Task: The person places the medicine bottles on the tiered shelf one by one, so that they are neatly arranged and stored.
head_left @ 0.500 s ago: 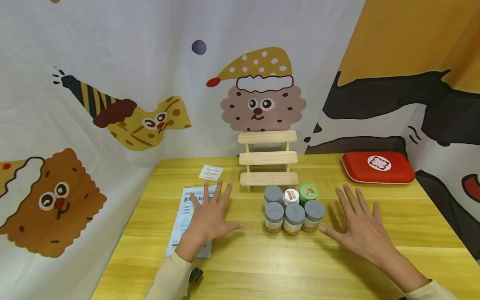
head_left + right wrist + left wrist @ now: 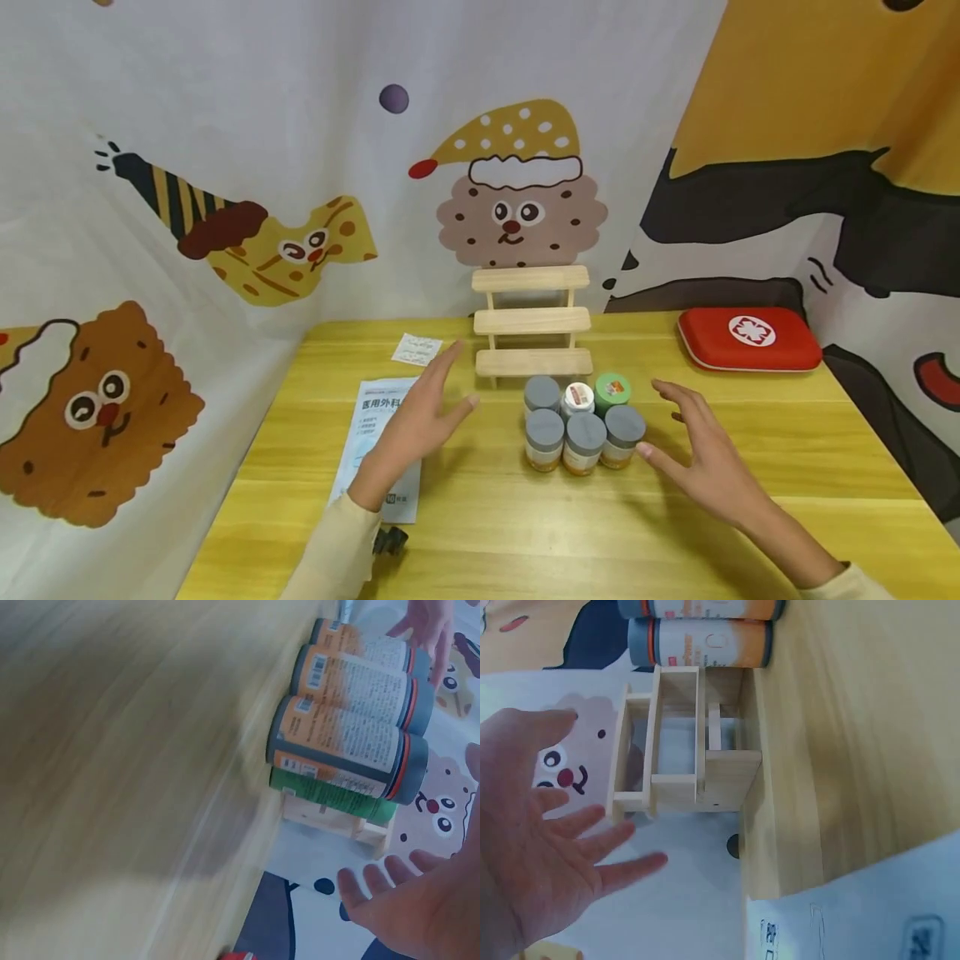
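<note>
In the head view, several grey-lidded jars [image 2: 585, 442] stand in a tight group mid-table, with a white-capped bottle [image 2: 578, 398] and a green-lidded jar [image 2: 612, 392] among them. My left hand [image 2: 412, 421] hovers over a printed white packet [image 2: 375, 450], its fingers extended and thumb pointing toward the jars. To the right of the group, my right hand [image 2: 708, 467] is held in the air with thumb and fingers apart, the thumb tip close to the nearest grey-lidded jar. Neither hand holds anything. The right wrist view shows labels in orange and white on the jars [image 2: 337, 742].
Behind the jars stands a three-step wooden rack [image 2: 532, 321]. A red case [image 2: 750, 337] with a white emblem lies at the back right. A small white sachet [image 2: 416, 349] lies at the back left. A printed curtain [image 2: 300, 100] hangs behind the table.
Both hands have turned from palm-down with spread fingers to palms facing inward. The right fingers have bent slightly and come nearer the jars. The jars have stayed in place.
</note>
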`<state>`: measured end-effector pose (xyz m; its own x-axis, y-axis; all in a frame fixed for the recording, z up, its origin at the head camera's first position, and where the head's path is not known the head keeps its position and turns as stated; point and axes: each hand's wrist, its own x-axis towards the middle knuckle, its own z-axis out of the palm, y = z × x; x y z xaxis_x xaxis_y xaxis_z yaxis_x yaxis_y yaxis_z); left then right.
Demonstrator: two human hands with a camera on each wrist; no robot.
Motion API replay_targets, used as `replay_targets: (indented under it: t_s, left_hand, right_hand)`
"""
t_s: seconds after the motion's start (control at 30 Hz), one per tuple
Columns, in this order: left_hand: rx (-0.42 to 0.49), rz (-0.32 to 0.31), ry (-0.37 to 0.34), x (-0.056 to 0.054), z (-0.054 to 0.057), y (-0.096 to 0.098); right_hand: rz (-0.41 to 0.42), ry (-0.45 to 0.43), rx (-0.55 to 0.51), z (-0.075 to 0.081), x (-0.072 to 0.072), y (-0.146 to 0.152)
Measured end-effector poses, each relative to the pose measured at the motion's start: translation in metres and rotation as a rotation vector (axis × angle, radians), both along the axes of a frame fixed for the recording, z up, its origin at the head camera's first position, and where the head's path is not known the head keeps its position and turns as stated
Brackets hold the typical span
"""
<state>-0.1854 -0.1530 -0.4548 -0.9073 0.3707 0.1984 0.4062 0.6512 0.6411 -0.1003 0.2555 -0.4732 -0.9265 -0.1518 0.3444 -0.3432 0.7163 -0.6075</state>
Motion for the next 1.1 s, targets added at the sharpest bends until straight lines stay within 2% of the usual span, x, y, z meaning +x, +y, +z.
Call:
replay_targets:
  t_s: [0.13, 0.23, 0.37, 0.5, 0.6, 0.77, 0.9, 1.1]
  left_hand:
    - [0.191, -0.016, -0.082, -0.014, -0.001, -0.002]
    - [0.307, -0.023, -0.171, -0.029, -0.006, -0.003]
    - [0.451, 0.008, -0.331, -0.047, -0.014, -0.001]
    - [0.588, 0.065, -0.458, -0.058, -0.021, 0.006]
    - [0.618, 0.126, -0.511, -0.064, -0.025, 0.012]
    - [0.575, 0.222, -0.631, -0.071, -0.03, 0.017]
    - [0.58, 0.239, -0.7, -0.072, -0.033, 0.017]
    - [0.619, 0.238, -0.761, -0.075, -0.038, 0.015]
  right_hand:
    - [0.037, 0.041, -0.107, 0.002, 0.0, -0.006]
    - [0.053, 0.059, -0.165, 0.003, 0.001, -0.009]
    - [0.054, 0.057, -0.195, 0.003, 0.002, -0.012]
    - [0.062, 0.03, -0.22, 0.003, 0.002, -0.014]
    - [0.06, 0.011, -0.232, 0.001, 0.002, -0.016]
    - [0.047, 0.022, -0.235, -0.003, 0.001, -0.021]
    - [0.055, 0.048, -0.241, -0.004, -0.001, -0.023]
    - [0.061, 0.063, -0.234, -0.006, -0.003, -0.026]
